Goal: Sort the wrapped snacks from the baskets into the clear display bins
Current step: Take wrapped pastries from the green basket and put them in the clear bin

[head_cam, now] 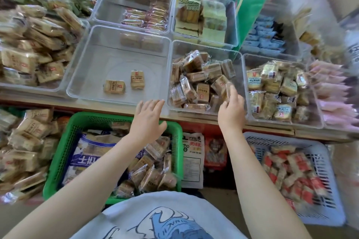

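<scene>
My right hand (231, 109) pinches a small brown wrapped snack (227, 90) over the front right corner of a clear bin (206, 45) heaped with similar snacks. My left hand (148, 117) hovers with straight, spread fingers and holds nothing, at the front wall of a nearly bare clear bin (81, 68). Two tan wrapped snacks (114, 87) lie on that bin's floor. Below, a green basket (64, 147) holds a blue-and-white bag and many brown wrapped snacks. A pale blue basket (328, 163) at the right holds red-and-tan wrapped snacks.
More clear bins of snacks fill the wooden counter (108, 107): yellow-green packs (272, 91) at right, pink packs (330, 91) beyond, tan packs (29, 44) at left. A green carton (250, 0) stands behind. Flat packets (194, 159) lie between the two baskets.
</scene>
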{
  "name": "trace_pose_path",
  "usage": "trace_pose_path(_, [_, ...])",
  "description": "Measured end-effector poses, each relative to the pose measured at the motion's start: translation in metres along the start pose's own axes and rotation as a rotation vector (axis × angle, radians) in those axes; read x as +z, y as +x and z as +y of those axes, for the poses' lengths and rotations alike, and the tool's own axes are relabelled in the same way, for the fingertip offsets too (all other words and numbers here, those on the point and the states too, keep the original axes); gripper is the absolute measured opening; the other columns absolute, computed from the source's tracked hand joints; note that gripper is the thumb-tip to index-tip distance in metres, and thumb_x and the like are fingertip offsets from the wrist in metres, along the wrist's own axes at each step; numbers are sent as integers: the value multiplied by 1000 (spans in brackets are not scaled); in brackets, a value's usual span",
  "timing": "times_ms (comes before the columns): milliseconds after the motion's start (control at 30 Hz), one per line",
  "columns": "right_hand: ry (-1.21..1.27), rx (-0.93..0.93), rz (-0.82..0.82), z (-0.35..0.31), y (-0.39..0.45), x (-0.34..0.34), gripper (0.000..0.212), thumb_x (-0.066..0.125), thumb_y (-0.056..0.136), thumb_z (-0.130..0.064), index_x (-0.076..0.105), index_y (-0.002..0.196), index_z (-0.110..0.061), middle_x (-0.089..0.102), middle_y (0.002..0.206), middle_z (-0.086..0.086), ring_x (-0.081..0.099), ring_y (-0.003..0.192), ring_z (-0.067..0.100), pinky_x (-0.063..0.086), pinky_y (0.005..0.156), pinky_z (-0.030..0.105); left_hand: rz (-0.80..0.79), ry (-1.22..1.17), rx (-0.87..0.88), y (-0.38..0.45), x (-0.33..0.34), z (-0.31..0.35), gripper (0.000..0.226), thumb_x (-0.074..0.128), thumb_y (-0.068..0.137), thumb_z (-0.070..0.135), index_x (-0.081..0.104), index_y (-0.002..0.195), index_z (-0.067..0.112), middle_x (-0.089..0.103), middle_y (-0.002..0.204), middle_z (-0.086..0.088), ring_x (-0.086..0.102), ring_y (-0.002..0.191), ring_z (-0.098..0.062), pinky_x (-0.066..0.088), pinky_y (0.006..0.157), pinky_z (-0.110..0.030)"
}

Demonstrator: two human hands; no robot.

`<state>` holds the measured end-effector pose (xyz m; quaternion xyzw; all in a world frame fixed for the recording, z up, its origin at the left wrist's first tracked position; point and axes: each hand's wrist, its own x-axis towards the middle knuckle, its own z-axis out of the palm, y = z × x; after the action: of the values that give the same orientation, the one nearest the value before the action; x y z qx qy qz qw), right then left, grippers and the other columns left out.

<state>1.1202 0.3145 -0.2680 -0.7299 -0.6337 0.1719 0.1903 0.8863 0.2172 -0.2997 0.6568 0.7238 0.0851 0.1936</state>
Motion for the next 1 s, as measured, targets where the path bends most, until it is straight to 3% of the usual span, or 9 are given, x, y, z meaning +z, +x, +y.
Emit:
trace_pose_path(67, [-115,1,-147,11,1,9,64,44,102,-29,14,159,-29,41,148,14,54,122,33,50,93,45,-43,83,4,-3,7,-2,76,50,95,36,12,159,19,22,163,-2,10,152,-21,-2,124,-43])
trace_pose_path(167, [-245,-33,-137,6,-12,17,61,48,100,-33,28,156,-16,31,158,18,31,144,35,28,118,52,-12,26,38,-5,7,-7,73,52,95,31,18,158,18,24,162,-1,12,152,-21,0,124,-42])
trace_pose_path(233, [-201,-103,11,-5,-26,18,43,55,96,-21,54,137,-9,38,152,21,31,143,35,27,116,53,130,-123,39,-11,4,-8,60,60,91,21,42,147,13,42,151,-8,29,144,-26,20,121,-44])
trace_pose_path(333, [10,-334,136,-20,-52,29,22,59,87,-4,69,107,-5,59,118,14,54,112,30,47,95,45,387,-237,-44,-26,7,-14,29,63,87,12,62,116,10,59,114,-7,53,105,-25,47,88,-38])
trace_pose_path(433, [156,-450,-161,-33,-86,49,17,54,92,-4,70,98,-8,64,96,3,60,87,19,51,73,35,93,-317,-298,-38,24,-32,19,56,94,21,62,111,15,60,105,1,56,89,-18,45,69,-33])
trace_pose_path(600, [30,-168,-784,-18,-128,89,22,45,99,-17,67,102,-16,65,91,-1,56,74,15,42,61,29,-374,-308,-420,-49,76,-53,59,61,93,33,39,146,21,47,145,-5,52,125,-24,50,96,-40])
trace_pose_path(733, [6,-14,-854,5,-145,97,21,46,100,-19,67,100,-17,63,81,-5,51,63,9,36,55,26,-462,-377,-450,-46,97,-46,86,71,88,38,20,155,18,44,151,-7,49,132,-26,50,99,-40])
trace_pose_path(867, [-18,14,-852,16,-147,94,21,47,101,-19,68,104,-17,65,94,-3,57,78,11,41,62,23,-443,-313,-468,-41,108,-46,94,80,78,43,29,151,15,52,142,-8,54,126,-27,52,96,-42])
trace_pose_path(1000, [46,62,-802,17,-142,88,20,47,101,-20,67,104,-19,66,98,-2,56,77,10,40,63,22,-469,-384,-476,-37,92,-54,61,79,81,39,55,132,16,61,125,-2,56,102,-17,48,82,-30])
